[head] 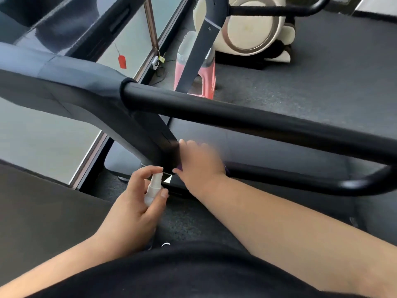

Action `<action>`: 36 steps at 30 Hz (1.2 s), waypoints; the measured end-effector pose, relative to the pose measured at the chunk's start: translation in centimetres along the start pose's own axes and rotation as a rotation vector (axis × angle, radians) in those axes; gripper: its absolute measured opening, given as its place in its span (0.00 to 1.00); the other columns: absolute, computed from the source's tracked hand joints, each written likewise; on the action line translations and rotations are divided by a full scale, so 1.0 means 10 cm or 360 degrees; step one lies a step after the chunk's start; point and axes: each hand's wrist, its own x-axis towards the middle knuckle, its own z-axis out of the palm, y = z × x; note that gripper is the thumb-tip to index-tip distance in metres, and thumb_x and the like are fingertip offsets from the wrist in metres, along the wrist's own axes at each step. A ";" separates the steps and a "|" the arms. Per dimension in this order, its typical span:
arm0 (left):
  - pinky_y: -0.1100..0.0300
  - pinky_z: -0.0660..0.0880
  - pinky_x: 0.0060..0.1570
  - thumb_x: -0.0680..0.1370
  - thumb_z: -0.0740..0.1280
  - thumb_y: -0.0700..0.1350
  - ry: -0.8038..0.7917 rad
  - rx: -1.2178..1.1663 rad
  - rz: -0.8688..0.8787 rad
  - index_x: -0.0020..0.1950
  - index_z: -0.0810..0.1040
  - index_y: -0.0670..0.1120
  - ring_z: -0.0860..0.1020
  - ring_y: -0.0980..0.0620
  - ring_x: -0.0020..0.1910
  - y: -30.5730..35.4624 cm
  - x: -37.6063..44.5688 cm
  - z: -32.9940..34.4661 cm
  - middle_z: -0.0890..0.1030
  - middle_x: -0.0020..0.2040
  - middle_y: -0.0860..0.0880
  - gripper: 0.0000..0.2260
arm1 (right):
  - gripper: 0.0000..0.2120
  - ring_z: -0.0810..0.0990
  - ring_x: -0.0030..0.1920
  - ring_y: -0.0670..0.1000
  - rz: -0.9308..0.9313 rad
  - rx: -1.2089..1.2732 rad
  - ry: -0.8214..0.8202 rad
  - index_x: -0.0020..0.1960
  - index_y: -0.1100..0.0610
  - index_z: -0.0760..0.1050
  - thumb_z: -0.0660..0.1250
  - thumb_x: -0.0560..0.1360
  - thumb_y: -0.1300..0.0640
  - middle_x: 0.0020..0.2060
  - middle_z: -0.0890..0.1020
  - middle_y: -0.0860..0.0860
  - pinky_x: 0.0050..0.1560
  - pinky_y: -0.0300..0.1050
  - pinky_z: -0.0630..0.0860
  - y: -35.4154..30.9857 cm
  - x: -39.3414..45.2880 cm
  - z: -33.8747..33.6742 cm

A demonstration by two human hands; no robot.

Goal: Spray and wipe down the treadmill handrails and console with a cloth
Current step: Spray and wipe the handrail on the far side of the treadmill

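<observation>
My left hand (133, 203) grips a small white spray bottle (153, 188), a finger resting on its nozzle top. My right hand (198, 164), blurred by motion, presses a purple cloth (180, 167) against the lower part of the treadmill's dark upright post (154, 138). Only thin edges of the cloth show under the palm. The black padded handrail (236, 117) runs from the centre to the right above both hands and curves back at the far right. The grey console housing (53, 82) fills the upper left.
A pink plastic stool (206, 82) and a cream exercise machine (251, 29) stand behind the handrail on dark gym flooring. A window with a red tag (122, 61) is at the left. The treadmill belt lies at lower left.
</observation>
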 end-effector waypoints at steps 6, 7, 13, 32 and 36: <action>0.53 0.77 0.43 0.78 0.64 0.50 -0.0234 -0.0084 0.0114 0.56 0.60 0.75 0.82 0.53 0.38 0.29 0.15 0.36 0.80 0.43 0.52 0.20 | 0.30 0.75 0.58 0.58 -0.0026 -0.0018 0.0038 0.73 0.55 0.61 0.66 0.78 0.44 0.65 0.72 0.54 0.57 0.54 0.75 0.41 -0.38 0.01; 0.56 0.77 0.42 0.78 0.64 0.49 -0.0257 -0.0117 0.0123 0.56 0.61 0.74 0.82 0.54 0.39 0.33 0.16 0.43 0.81 0.42 0.52 0.20 | 0.29 0.75 0.58 0.58 0.0002 -0.0017 0.0051 0.73 0.54 0.62 0.67 0.78 0.44 0.64 0.73 0.54 0.56 0.53 0.75 0.52 -0.47 -0.01; 0.64 0.73 0.39 0.77 0.66 0.50 -0.0423 -0.0200 0.0157 0.57 0.61 0.74 0.80 0.51 0.38 0.61 0.10 0.78 0.80 0.44 0.48 0.21 | 0.26 0.77 0.53 0.55 0.0273 -0.0047 0.0123 0.69 0.52 0.68 0.67 0.76 0.39 0.58 0.77 0.50 0.54 0.50 0.76 1.25 -1.06 -0.20; 0.55 0.81 0.42 0.78 0.67 0.40 -0.0252 -0.0422 -0.0047 0.58 0.65 0.72 0.82 0.52 0.39 0.19 -0.20 0.36 0.78 0.43 0.51 0.26 | 0.32 0.74 0.66 0.61 0.0205 -0.0052 0.0216 0.73 0.55 0.69 0.66 0.76 0.38 0.66 0.77 0.53 0.66 0.57 0.72 0.94 -0.85 0.06; 0.49 0.80 0.41 0.77 0.68 0.42 -0.0250 -0.0291 -0.0014 0.60 0.62 0.73 0.78 0.51 0.35 0.00 -0.21 0.12 0.78 0.43 0.55 0.26 | 0.32 0.72 0.68 0.61 0.0032 -0.0057 0.0171 0.76 0.55 0.65 0.66 0.77 0.41 0.69 0.74 0.52 0.66 0.57 0.70 0.34 -0.46 0.16</action>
